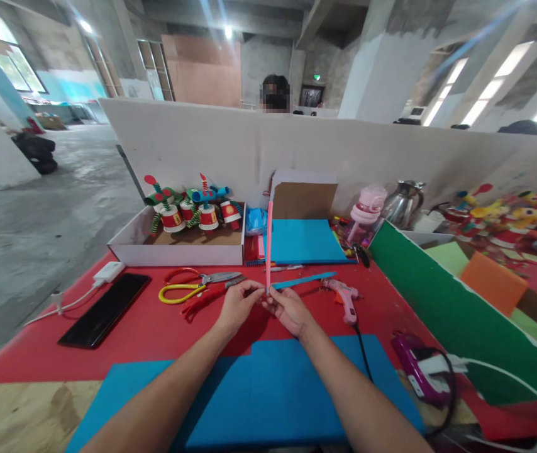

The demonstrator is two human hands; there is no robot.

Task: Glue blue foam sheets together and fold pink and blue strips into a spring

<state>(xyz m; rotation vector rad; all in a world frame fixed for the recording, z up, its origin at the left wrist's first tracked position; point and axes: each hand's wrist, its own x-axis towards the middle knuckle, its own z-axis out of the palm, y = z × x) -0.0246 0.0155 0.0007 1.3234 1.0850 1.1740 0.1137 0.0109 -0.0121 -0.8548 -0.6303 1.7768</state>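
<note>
Over the middle of the red table, my left hand and my right hand meet with fingers pinched together. Between them they grip the crossing ends of two narrow paper strips. The pink paper strip stands upright from my fingertips. The blue paper strip stretches out to the right, low above the table. Fingertips hide the joint where the strips overlap. Just left of my left hand lie scissors with one red and one yellow handle, beside red-handled pliers. A pink glue gun rests right of my right hand.
A white box tray at the back left holds several paper-cup figures. Blue paper sheets lie behind my hands. A black phone charges at left. A green divider, purple power strip and cables stand right.
</note>
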